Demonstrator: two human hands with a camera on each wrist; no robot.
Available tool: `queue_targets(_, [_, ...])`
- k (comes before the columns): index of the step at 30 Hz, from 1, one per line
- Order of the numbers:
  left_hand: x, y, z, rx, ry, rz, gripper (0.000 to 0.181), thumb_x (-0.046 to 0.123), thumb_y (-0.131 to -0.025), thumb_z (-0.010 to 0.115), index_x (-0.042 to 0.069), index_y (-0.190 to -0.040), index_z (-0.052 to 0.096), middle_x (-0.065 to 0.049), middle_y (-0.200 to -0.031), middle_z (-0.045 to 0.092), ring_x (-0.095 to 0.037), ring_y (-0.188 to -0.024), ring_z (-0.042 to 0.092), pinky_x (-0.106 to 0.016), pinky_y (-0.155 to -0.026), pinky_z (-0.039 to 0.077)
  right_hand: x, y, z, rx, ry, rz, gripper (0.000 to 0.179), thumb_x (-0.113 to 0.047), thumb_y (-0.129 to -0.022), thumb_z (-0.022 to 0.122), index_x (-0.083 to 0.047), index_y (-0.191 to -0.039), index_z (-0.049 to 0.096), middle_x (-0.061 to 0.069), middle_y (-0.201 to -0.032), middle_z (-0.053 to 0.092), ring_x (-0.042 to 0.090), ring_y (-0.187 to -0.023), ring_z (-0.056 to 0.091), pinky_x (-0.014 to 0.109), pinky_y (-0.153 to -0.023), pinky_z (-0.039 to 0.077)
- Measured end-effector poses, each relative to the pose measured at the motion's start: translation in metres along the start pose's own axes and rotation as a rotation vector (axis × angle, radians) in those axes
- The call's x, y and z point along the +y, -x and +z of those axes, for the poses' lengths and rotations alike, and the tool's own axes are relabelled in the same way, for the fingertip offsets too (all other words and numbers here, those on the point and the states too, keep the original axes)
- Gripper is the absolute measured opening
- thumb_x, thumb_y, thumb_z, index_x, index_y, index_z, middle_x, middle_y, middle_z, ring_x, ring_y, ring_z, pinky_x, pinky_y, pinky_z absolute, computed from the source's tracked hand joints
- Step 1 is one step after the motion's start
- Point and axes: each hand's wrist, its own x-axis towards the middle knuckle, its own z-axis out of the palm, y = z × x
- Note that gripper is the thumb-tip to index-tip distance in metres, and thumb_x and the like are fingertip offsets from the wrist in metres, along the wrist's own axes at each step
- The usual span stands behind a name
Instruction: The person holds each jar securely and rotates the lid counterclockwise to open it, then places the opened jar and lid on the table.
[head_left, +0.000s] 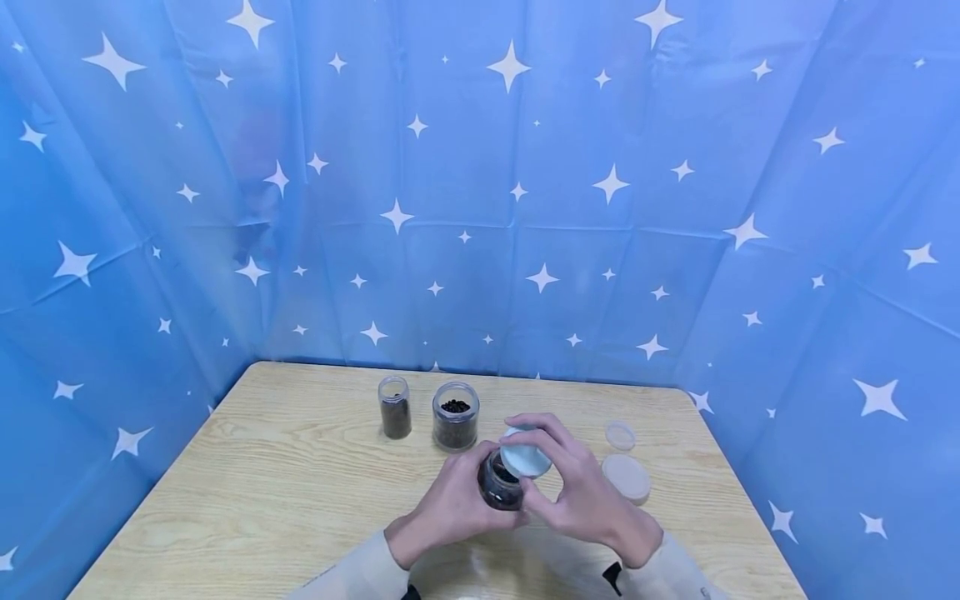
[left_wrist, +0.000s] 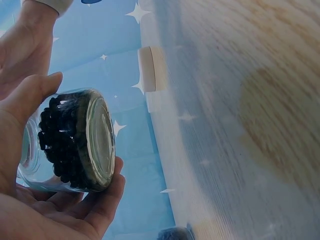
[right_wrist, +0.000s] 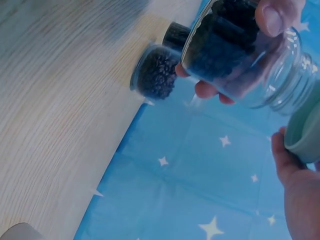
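Note:
My left hand (head_left: 459, 493) grips a glass jar (head_left: 501, 485) partly filled with small dark beads or beans, held above the table. In the left wrist view the jar (left_wrist: 75, 140) sits between thumb and curled fingers, its base in full sight. My right hand (head_left: 573, 483) pinches a pale green-blue lid (head_left: 527, 454) by its rim, close to the jar's mouth. The right wrist view has the lid (right_wrist: 306, 132) just apart from the open neck of the jar (right_wrist: 225, 55).
Behind the hands stand a narrow open jar (head_left: 395, 415) and a wider open jar (head_left: 455, 425), both holding dark contents. To the right lie a small clear lid (head_left: 620, 435) and a larger whitish lid (head_left: 626, 478) on the wooden table (head_left: 300, 475). A blue starry curtain (head_left: 465, 192) hangs behind.

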Motion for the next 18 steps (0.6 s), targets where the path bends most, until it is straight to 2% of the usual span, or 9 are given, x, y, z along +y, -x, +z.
queue_targets(7, [0.001, 0.001, -0.002, -0.003, -0.007, -0.033, 0.079, 0.042, -0.079, 0.109, 0.016, -0.144, 0.072, 0.003, -0.127, 0.084, -0.005, -0.113, 0.077, -0.029, -0.101, 0.065, 0.011, 0.005, -0.004, 0.0, 0.027, 0.091, 0.066, 0.003, -0.082, 0.083, -0.013, -0.146, 0.072, 0.008, -0.156, 0.067, 0.027, -0.135, 0.073, 0.028, -0.105, 0.067])
queue_targets(13, [0.001, 0.002, -0.002, 0.008, -0.022, -0.04, 0.08, 0.045, -0.077, 0.11, 0.018, -0.142, 0.073, 0.004, -0.125, 0.084, -0.005, -0.113, 0.077, -0.031, -0.102, 0.065, 0.022, 0.01, -0.007, -0.001, 0.056, 0.155, 0.07, 0.003, -0.082, 0.083, -0.013, -0.149, 0.071, 0.011, -0.155, 0.069, 0.028, -0.137, 0.072, 0.028, -0.106, 0.066])
queue_targets(18, [0.003, 0.001, -0.001, 0.008, -0.022, -0.043, 0.079, 0.043, -0.077, 0.11, 0.018, -0.142, 0.073, 0.004, -0.125, 0.084, -0.006, -0.113, 0.078, -0.031, -0.103, 0.066, 0.033, 0.015, -0.01, -0.011, 0.113, 0.211, 0.067, 0.002, -0.086, 0.082, -0.013, -0.15, 0.071, 0.011, -0.154, 0.069, 0.027, -0.134, 0.073, 0.03, -0.102, 0.067])
